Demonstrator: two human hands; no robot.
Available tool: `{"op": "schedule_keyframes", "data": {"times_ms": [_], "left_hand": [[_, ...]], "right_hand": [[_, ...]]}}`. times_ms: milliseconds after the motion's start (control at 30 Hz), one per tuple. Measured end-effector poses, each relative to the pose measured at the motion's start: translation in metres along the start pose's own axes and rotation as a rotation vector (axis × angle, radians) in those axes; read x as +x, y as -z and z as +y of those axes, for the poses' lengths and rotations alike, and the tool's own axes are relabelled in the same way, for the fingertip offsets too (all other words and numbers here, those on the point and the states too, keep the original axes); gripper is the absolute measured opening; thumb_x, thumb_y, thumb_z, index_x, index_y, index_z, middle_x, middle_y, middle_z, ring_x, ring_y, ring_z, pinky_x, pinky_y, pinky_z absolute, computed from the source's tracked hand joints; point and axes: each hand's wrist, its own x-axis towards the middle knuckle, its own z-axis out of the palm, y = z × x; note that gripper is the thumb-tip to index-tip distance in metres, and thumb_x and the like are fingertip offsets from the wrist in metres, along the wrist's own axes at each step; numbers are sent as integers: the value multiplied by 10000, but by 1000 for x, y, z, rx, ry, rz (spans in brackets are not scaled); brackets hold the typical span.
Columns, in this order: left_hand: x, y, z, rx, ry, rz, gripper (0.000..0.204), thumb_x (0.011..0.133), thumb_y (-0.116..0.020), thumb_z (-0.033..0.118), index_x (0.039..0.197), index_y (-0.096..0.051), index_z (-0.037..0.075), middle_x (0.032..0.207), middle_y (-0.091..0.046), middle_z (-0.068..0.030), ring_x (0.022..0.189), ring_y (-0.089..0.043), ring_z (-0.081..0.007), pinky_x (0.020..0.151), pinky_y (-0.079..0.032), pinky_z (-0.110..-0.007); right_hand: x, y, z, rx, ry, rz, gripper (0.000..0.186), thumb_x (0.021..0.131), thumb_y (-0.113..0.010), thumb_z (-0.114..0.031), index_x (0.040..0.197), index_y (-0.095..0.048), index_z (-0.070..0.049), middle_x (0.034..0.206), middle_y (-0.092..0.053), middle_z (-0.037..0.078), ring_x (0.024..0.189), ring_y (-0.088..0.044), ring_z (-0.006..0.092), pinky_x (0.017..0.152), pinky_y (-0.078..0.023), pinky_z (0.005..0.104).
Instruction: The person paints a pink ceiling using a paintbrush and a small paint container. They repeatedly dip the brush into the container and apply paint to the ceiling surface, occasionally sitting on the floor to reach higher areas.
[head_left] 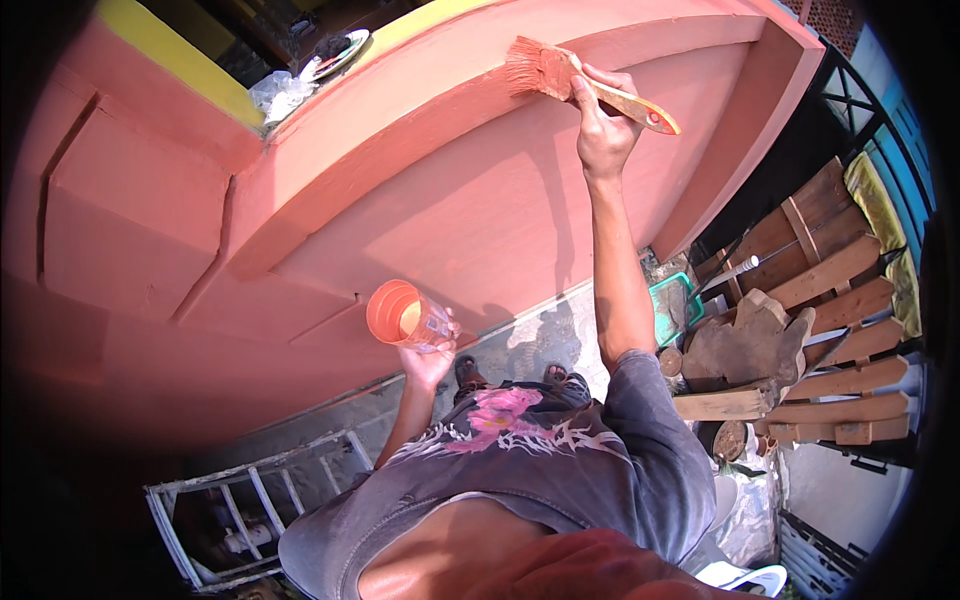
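A wide paintbrush (pixel 548 72) with an orange-smeared wooden handle is gripped in my right hand (pixel 607 130), my arm stretched up and forward. Its salmon-coated bristles touch the raised, curved band (pixel 440 115) of a salmon-pink wall (pixel 400 230). Lower and to the left, my left hand (pixel 430 360) is wrapped round a paint-stained plastic cup (pixel 398 312). The cup is tilted so its mouth shows, with a paler tone inside; how much paint it holds I cannot tell.
On the wall's ledge lie a clear plastic bag (pixel 282 96) and a plate (pixel 345 55) with something dark on it. A metal ladder (pixel 265 510) is at lower left. To the right are a green tray (pixel 675 305), a wooden picket panel (pixel 840 310) and a cut log slab (pixel 745 345).
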Motion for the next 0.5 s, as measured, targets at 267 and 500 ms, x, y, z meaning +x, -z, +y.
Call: {"op": "schedule_keyframes", "data": {"times_ms": [267,500], "left_hand": [[-11,10,5,-30,-31,5,613,883,-641,513,1330,-547,103,1302,-537,-196,1075,-540,-320,653,-561,-324],[-17,8,10,-16,-55,-29,603,890,-632,503,1341,-542,113,1318,-526,-196,1079,-534,-322,655,-562,-325]], "right_hand": [[-46,-45,-25,-539,503,-210,178,809,-665,-10,982,-704,-32,1111,-715,228,1037,-709,381,881,-597,396],[-72,-63,-49,32,170,-266,251,796,-742,104,1026,-705,12,1080,-733,198,993,-735,266,841,-593,331]]}}
